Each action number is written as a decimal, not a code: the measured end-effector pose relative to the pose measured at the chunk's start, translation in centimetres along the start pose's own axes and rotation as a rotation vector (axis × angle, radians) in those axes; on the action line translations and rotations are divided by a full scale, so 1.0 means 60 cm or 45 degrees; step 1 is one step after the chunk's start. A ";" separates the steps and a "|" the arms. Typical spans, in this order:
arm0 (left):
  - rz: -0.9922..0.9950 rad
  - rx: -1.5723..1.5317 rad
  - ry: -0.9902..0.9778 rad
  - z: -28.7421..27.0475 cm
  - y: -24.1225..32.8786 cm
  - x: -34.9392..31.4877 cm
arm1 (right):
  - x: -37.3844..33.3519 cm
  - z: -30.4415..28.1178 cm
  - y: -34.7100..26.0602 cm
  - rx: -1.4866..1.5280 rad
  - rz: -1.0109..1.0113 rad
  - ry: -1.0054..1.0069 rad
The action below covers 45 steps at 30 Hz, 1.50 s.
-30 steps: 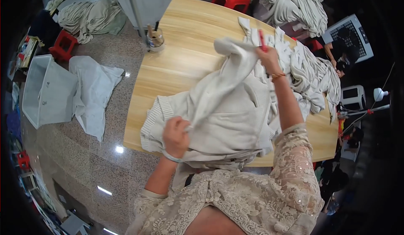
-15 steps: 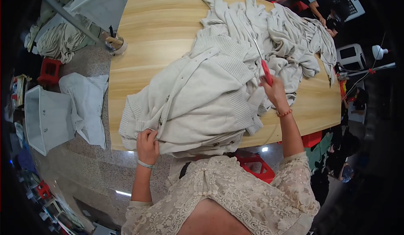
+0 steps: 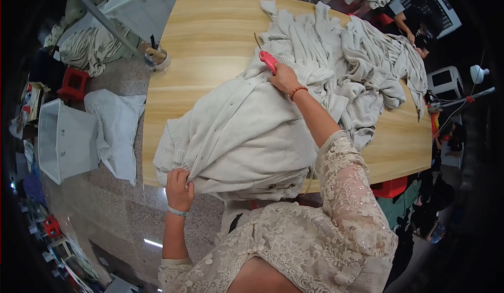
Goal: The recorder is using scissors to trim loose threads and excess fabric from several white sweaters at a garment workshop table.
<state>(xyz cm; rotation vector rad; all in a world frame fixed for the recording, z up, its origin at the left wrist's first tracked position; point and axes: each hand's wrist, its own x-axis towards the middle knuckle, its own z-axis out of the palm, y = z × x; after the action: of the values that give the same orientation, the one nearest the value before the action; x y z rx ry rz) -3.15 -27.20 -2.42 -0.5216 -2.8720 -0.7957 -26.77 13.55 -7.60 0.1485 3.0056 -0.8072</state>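
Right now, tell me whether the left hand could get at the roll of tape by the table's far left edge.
Probably not without a long stretch. The left hand grips the cardigan's hem at the near table edge, and the roll of tape sits far up the left edge, though bare wood lies between.

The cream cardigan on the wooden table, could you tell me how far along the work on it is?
Done: the cream cardigan lies spread on the wooden table. In hand: the left hand grips its hem, and the right hand holds a pink tool at its collar. Left: a pile of similar knits beyond it.
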 end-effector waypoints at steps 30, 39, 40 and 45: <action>-0.195 -0.450 -0.173 0.073 -0.013 -0.030 | -0.535 -0.178 -0.018 0.182 -0.373 -0.268; -0.308 -0.813 -0.061 0.082 -0.040 -0.056 | -0.516 -0.046 -0.149 0.148 -0.649 -0.739; -0.251 -0.720 -0.071 0.074 -0.037 -0.055 | -0.514 -0.041 -0.153 0.204 -0.698 -0.732; 0.046 0.069 0.309 0.058 0.044 -0.040 | -0.525 -0.094 -0.117 0.283 -0.442 -0.797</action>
<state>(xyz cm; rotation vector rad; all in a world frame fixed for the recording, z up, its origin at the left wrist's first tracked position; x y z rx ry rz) -0.01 -23.98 -4.60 -0.4358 -2.6461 -0.7191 3.88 7.65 2.34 -0.5342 2.3693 -0.9833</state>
